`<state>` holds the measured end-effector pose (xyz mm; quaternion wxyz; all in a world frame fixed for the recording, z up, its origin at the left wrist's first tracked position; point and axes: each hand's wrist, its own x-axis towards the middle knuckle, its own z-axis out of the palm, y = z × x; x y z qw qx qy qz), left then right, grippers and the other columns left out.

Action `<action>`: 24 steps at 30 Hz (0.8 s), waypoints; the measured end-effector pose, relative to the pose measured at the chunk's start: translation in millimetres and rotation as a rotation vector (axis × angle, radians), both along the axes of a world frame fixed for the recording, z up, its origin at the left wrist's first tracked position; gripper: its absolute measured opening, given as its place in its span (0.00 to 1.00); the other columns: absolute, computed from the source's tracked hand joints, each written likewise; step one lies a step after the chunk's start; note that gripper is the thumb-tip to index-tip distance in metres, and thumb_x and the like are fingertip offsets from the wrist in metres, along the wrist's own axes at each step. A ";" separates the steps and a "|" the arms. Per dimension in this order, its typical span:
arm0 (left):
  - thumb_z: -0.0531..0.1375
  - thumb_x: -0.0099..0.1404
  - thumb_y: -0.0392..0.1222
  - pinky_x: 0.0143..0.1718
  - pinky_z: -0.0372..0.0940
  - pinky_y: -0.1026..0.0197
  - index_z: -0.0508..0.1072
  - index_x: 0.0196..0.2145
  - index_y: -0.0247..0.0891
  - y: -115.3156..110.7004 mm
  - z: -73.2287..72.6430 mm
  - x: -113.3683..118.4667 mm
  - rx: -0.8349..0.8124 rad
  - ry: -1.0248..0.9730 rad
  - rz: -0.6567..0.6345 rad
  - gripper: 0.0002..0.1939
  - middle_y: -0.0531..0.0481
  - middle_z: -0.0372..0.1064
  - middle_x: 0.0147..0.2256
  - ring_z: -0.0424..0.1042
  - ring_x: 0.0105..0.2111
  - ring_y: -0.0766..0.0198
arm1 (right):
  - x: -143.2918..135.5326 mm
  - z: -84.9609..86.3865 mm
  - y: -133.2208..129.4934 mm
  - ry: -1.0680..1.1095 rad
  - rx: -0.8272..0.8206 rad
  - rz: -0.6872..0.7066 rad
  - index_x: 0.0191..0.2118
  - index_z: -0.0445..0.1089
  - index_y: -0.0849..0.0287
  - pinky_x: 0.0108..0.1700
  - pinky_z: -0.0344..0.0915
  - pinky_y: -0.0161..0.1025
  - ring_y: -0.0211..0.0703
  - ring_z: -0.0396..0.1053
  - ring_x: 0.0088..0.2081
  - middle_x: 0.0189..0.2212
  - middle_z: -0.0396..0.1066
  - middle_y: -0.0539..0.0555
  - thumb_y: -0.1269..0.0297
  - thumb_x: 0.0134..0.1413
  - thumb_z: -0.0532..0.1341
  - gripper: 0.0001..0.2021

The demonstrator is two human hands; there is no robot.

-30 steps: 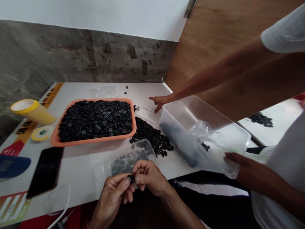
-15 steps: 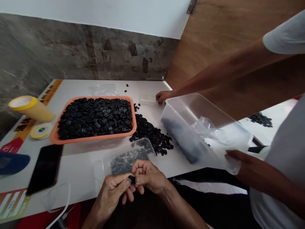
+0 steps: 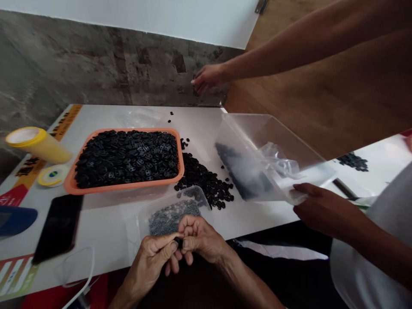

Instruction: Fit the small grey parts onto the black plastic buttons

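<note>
Near the table's front edge, my left hand [image 3: 151,259] pinches a small black piece [image 3: 178,242] between thumb and forefinger. My right hand [image 3: 201,240] grips the same piece from the other side. Just behind my hands stands a clear tub [image 3: 206,198] with many small grey metal parts [image 3: 169,216]. An orange basket [image 3: 124,185] heaped with black oval pieces [image 3: 128,159] is farther back on the left. Loose black pieces [image 3: 206,182] lie in a pile between the basket and the tub's right side.
Another person's hand [image 3: 313,204] holds a large clear bin [image 3: 257,150] at the right; their other hand [image 3: 209,79] is raised near the wall. A phone [image 3: 59,227], a yellow cup [image 3: 41,146], a round lid [image 3: 52,175] and a white cable [image 3: 92,274] are at the left.
The other person's far hand has lifted off the table towards the wall, and the large bin has shifted and tilted. My hands have barely moved and still grip the black piece.
</note>
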<state>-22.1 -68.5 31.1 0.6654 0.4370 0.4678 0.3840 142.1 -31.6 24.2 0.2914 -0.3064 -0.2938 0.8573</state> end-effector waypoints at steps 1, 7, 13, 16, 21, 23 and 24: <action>0.58 0.61 0.53 0.14 0.61 0.68 0.79 0.41 0.35 0.3 0.4 -0.1 0.007 0.006 -0.008 0.20 0.49 0.69 0.19 0.68 0.15 0.68 | 0.8 2.5 -1.3 -0.026 0.003 -0.006 0.33 0.68 0.60 0.20 0.61 0.27 0.33 0.68 0.18 0.21 0.73 0.49 0.59 0.37 0.71 0.17; 0.54 0.65 0.49 0.16 0.61 0.69 0.80 0.36 0.34 3.1 6.2 -3.4 0.064 0.091 -0.151 0.19 0.47 0.70 0.21 0.68 0.16 0.69 | 3.4 2.8 -4.5 -0.034 0.037 0.009 0.34 0.67 0.60 0.22 0.60 0.30 0.31 0.67 0.19 0.22 0.73 0.47 0.56 0.39 0.69 0.18; 0.51 0.67 0.47 0.17 0.60 0.71 0.79 0.32 0.34 1.5 9.3 -3.7 0.095 0.115 -0.228 0.20 0.48 0.70 0.22 0.67 0.17 0.71 | 3.4 -12.8 -0.3 0.073 -0.024 0.079 0.32 0.65 0.64 0.17 0.65 0.26 0.35 0.70 0.16 0.21 0.74 0.51 0.61 0.35 0.73 0.20; 0.53 0.66 0.48 0.17 0.60 0.71 0.78 0.31 0.33 0.5 8.2 -1.1 0.059 0.090 -0.168 0.18 0.49 0.70 0.21 0.68 0.17 0.70 | 4.0 -13.4 1.3 0.110 -0.027 0.063 0.33 0.65 0.65 0.17 0.66 0.26 0.35 0.71 0.17 0.21 0.75 0.52 0.64 0.37 0.73 0.19; 0.59 0.61 0.49 0.16 0.61 0.69 0.76 0.41 0.32 3.6 7.5 4.6 -0.064 -0.036 -0.014 0.18 0.50 0.70 0.23 0.70 0.18 0.67 | 3.4 -5.0 3.1 0.094 0.033 -0.045 0.34 0.65 0.64 0.16 0.64 0.25 0.33 0.69 0.16 0.20 0.74 0.50 0.63 0.41 0.72 0.17; 0.60 0.60 0.49 0.16 0.60 0.69 0.75 0.42 0.31 5.5 8.0 5.4 -0.095 -0.096 0.006 0.19 0.50 0.70 0.23 0.71 0.18 0.67 | 1.8 -1.7 2.4 0.051 0.085 -0.131 0.33 0.65 0.63 0.17 0.63 0.25 0.33 0.69 0.16 0.19 0.73 0.48 0.63 0.41 0.72 0.17; 0.61 0.59 0.49 0.15 0.60 0.70 0.75 0.42 0.31 6.2 8.3 5.4 -0.105 -0.117 0.015 0.19 0.50 0.70 0.23 0.71 0.18 0.67 | 0.9 -0.2 1.7 0.019 0.121 -0.173 0.33 0.66 0.63 0.17 0.64 0.25 0.33 0.69 0.16 0.18 0.72 0.48 0.63 0.42 0.71 0.16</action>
